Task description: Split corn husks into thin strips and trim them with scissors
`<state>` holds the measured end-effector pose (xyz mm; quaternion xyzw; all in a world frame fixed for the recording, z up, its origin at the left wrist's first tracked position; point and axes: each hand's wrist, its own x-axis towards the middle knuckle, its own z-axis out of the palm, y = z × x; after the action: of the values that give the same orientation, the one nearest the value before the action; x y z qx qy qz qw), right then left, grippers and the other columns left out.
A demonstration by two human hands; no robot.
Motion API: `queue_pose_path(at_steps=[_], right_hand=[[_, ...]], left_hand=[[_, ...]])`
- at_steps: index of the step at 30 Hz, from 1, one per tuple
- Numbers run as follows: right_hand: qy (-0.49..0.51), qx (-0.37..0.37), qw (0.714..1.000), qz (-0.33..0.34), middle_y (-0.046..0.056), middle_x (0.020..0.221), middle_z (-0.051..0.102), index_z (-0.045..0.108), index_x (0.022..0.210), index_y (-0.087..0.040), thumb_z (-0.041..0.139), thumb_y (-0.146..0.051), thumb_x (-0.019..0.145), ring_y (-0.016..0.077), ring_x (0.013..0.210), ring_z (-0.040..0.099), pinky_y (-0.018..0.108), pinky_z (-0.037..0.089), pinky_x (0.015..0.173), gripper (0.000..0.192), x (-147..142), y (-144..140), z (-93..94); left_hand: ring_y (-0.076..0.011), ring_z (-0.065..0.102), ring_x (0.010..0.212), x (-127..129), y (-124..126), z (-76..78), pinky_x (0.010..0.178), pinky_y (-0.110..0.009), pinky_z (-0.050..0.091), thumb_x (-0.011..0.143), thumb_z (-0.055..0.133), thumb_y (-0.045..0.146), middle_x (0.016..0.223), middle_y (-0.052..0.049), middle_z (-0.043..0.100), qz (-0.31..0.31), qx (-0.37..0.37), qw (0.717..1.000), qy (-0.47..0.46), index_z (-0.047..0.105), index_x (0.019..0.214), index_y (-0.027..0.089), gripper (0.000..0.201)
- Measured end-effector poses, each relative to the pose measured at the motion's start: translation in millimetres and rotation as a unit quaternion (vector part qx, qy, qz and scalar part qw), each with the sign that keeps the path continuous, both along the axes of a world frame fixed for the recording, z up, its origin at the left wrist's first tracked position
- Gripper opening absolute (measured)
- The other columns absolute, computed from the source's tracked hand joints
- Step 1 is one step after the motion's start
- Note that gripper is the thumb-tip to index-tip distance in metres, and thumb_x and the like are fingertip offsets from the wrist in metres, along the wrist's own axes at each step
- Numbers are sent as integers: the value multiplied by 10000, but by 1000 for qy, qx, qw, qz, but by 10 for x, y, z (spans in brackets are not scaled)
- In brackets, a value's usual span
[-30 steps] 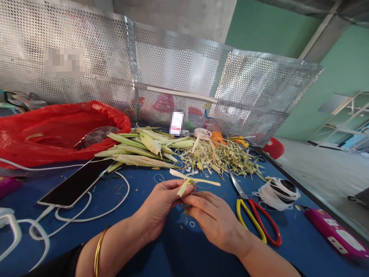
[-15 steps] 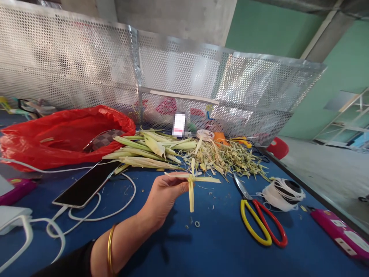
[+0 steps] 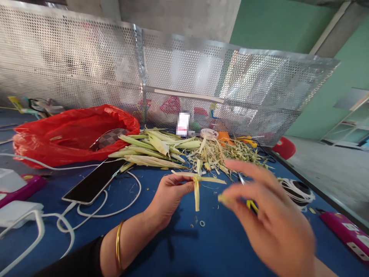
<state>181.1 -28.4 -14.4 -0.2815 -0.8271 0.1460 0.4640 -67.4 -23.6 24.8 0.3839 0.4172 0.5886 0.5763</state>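
Red bag (image 3: 72, 132) sits far left of the leaf cross (image 3: 197, 181); your right hand (image 3: 268, 219), blurred, fingers spread, holds nothing, just right of it; your left hand (image 3: 170, 194) pinches its left arm above the table

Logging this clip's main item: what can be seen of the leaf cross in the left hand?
The leaf cross is made of pale yellow-green leaf strips, one lying level and one hanging down, bound where they meet. The left hand pinches the level strip's left end in its grip, holding it above the blue table. The blurred right hand is near but apart.
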Motion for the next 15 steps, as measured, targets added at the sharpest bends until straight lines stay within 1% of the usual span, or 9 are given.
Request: queue_pose_path(at_steps=[1, 2, 3, 4, 5, 7, 9, 12, 15], right_hand=[[6, -73, 997, 2, 70, 1243, 586, 664, 850, -273, 643, -260, 819, 290, 1125, 549, 390, 493, 854, 40, -166, 160, 273], [15, -162, 987, 13, 71, 1215, 606, 654, 803, -254, 647, -271, 813, 296, 1133, 547, 403, 485, 859, 21, -317, 286, 498], [29, -265, 963, 26, 70, 1194, 619, 636, 760, -235, 634, -293, 821, 294, 1145, 541, 412, 470, 876, 84, -441, 376, 665], [46, -335, 939, 65, 77, 1126, 650, 621, 729, -219, 645, -311, 808, 290, 1134, 547, 401, 466, 870, 123, -534, 431, 771], [44, -390, 917, 76, 81, 1092, 657, 608, 705, -204, 660, -314, 794, 279, 1133, 540, 385, 450, 879, 150, -594, 458, 821], [36, -460, 882, 98, 68, 1019, 659, 604, 712, -187, 673, -316, 778, 240, 1063, 555, 343, 427, 864, 161, -635, 459, 801], [25, -485, 868, 104, 38, 930, 646, 614, 736, -182, 674, -311, 773, 189, 931, 564, 302, 411, 810, 147, -622, 437, 709], [20, -482, 870, 104, -5, 756, 593, 625, 733, -179, 669, -297, 764, 134, 743, 515, 270, 387, 712, 129, -609, 432, 599], [23, -470, 878, 91, -14, 698, 569, 633, 725, -176, 667, -293, 752, 123, 686, 484, 268, 380, 680, 125, -627, 457, 573]], left_hand=[[-151, 623, 746, -1, 2, -1, 774, -237, 454, 593, 797, 265, 712, -19, 726, -3, -2, 1000, 2, 770, 757, 181, 187], [-152, 620, 748, -1, 5, -1, 772, -237, 453, 591, 797, 267, 714, -19, 724, -4, -5, 1000, 7, 769, 755, 180, 188], [-152, 617, 749, -1, 7, 2, 770, -237, 452, 586, 799, 267, 716, -19, 722, -3, -8, 1000, 14, 769, 748, 179, 187], [-151, 612, 748, 1, 10, 5, 765, -236, 449, 582, 800, 266, 722, -19, 719, -4, -12, 1000, 23, 768, 744, 180, 186], [-149, 606, 747, 3, 14, 8, 759, -235, 447, 579, 801, 265, 727, -17, 716, -6, -14, 999, 34, 768, 742, 181, 187], [-143, 594, 742, 10, 21, 11, 745, -232, 439, 576, 802, 257, 731, -11, 705, -14, -18, 998, 56, 765, 745, 183, 188], [-137, 583, 726, 21, 29, 3, 725, -230, 433, 577, 801, 254, 723, -6, 694, -24, -23, 996, 77, 758, 740, 180, 184], [-140, 581, 713, 42, 34, -18, 715, -237, 431, 575, 801, 260, 713, -8, 687, -29, -36, 994, 104, 746, 709, 170, 170], [-157, 598, 739, 56, 26, -26, 749, -256, 433, 588, 791, 256, 747, -22, 703, -34, -54, 991, 119, 752, 766, 171, 201]])
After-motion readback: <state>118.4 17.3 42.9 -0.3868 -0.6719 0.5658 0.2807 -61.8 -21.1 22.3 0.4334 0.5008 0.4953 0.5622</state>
